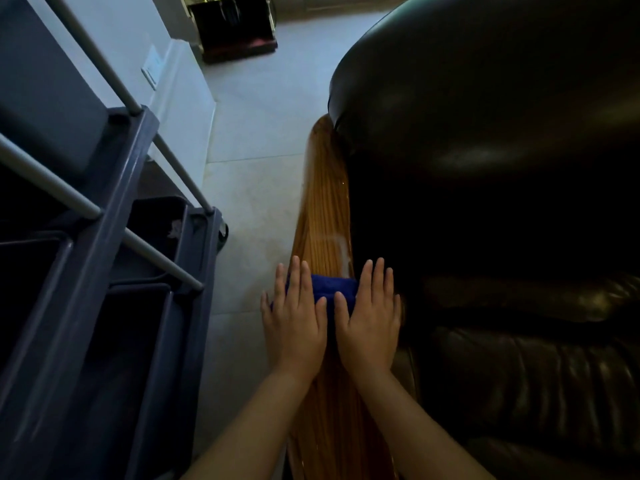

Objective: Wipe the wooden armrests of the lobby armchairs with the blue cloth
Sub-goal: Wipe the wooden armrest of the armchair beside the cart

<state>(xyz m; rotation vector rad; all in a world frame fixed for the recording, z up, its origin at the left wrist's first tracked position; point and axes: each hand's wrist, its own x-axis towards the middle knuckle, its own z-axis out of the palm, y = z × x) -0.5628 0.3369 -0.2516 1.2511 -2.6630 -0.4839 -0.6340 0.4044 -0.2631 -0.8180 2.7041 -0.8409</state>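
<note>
A long, glossy armrest of orange-brown wood [325, 202] runs away from the camera along the left side of a dark leather armchair [485, 168]. On this armrest lies a folded cloth of deep blue colour [330, 289], about in the middle of its visible length. Both hands press flat on the cloth, side by side, with the fingers stretched out and pointing forward. The left hand [294, 320] covers the left part of the cloth and reaches over the outer edge of the wood; the right hand [369, 317] covers the right part, next to the leather. The two thumbs are close together but do not touch. Neither hand is closed around the cloth; the palms only lie on it. Just ahead of the cloth, a pale, wet-looking streak [341, 247] shows on the wood.

To the left stands a grey-blue plastic cart [114, 209] with pale metal rails [152, 251]. It has several dark open compartments [138, 323]; the inside of them is too dark to tell what they hold. Between the cart and the armrest is a light tiled floor [252, 133]. Far ahead on the floor stands a dark box-like piece of furniture [235, 26].
</note>
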